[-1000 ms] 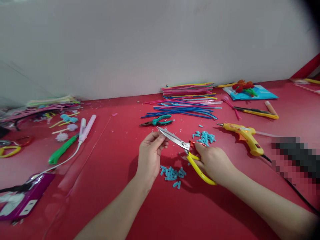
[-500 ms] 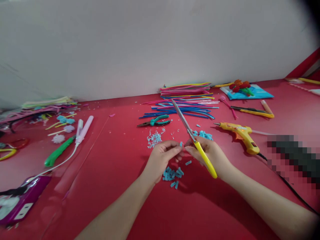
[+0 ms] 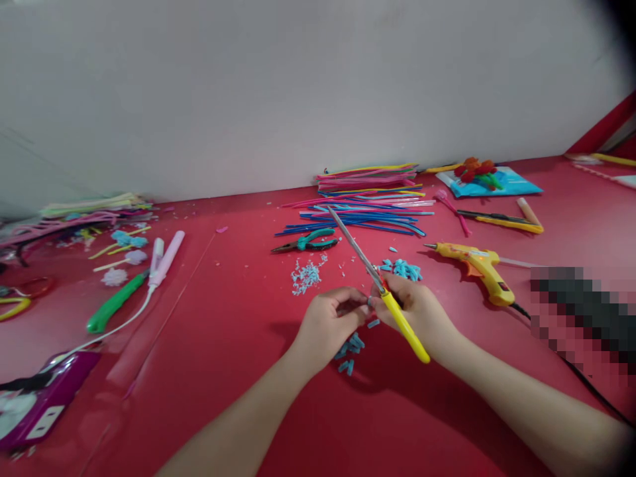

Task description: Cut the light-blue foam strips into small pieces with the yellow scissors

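Note:
My right hand (image 3: 420, 308) is closed around a pair of scissors (image 3: 405, 326) with yellow handles, their blades pointing up and to the left. My left hand (image 3: 330, 324) pinches a small light-blue piece (image 3: 370, 301), mostly hidden by the fingers; the right fingertips meet it there. Beneath the hands lie several cut light-blue pieces (image 3: 354, 343), partly covered by my left hand. Behind my right hand is a heap of blue pieces with shaped ends (image 3: 405, 269). Tiny blue trimmings (image 3: 305, 277) are piled beyond my left hand.
Green-handled pliers (image 3: 308, 242) lie before a stack of coloured pipe cleaners (image 3: 358, 220). A yellow glue gun (image 3: 470, 262) with a cord rests on the right. Leftward are a pink styling iron (image 3: 166, 258), a green-handled tool (image 3: 116, 305) and a purple device (image 3: 54, 391).
My hands have come closer together, the left shifting slightly right and down with the small blue piece. The scissor blades have swung a little left and lower.

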Demonstrator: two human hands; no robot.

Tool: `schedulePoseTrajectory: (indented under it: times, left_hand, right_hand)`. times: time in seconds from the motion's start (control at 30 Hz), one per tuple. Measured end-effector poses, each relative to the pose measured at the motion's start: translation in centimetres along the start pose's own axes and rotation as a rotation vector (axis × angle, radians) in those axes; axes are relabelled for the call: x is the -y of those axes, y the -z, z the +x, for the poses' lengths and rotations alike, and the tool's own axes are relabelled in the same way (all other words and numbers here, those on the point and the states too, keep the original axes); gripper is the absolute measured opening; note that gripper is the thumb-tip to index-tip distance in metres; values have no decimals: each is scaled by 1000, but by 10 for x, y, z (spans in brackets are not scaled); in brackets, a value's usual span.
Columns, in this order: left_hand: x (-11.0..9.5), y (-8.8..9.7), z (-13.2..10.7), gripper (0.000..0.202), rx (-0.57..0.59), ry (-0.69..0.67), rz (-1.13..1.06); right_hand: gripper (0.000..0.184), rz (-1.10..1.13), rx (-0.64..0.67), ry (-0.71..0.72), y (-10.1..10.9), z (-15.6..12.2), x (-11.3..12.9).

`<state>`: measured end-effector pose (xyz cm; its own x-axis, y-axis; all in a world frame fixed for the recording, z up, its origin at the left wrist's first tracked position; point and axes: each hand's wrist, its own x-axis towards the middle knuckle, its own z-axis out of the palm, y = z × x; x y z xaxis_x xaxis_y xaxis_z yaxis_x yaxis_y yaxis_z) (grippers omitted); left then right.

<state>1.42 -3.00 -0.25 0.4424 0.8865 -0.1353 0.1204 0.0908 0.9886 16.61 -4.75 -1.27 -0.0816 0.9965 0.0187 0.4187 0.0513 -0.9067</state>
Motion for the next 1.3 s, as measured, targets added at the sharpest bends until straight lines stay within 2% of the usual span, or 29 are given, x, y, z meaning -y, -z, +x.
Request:
schedulePoseTrajectory:
  times: [0.13, 0.23, 0.33, 0.43, 0.53, 0.6, 0.7, 0.87, 1.3]
  left_hand:
    - [-2, -1, -2, 9, -52, -83, 155]
    - [-2, -1, -2, 8, -80, -99, 173]
    - [-1, 3, 0, 8, -127, -64, 39]
    - [-1, 9, 5, 10, -240, -23, -190]
    - [-1, 15, 7, 12, -354, -45, -412]
    - [-1, 18, 8, 11, -382, -67, -494]
    - [-1, 21, 7, 8, -396, -100, -525]
    - [1, 24, 8, 6, -405, -125, -544]
    - [1, 24, 8, 2, -367, -166, -561]
  right_hand:
    - [17, -60, -42, 5, -5, -1, -3]
    - [21, -94, -60, 15, -6, -2, -6]
    - [24, -175, -56, 44, -2, -1, -5]
    - [25, -384, -27, 51, 6, -2, -2]
    - [26, -594, 19, 37, 10, -3, 1]
    - [28, -706, 32, 44, 11, -4, 2]
    - [31, -829, 36, 76, 9, -4, -1]
    - [32, -912, 62, 102, 7, -4, -5]
    - [32, -956, 58, 160, 10, -4, -6]
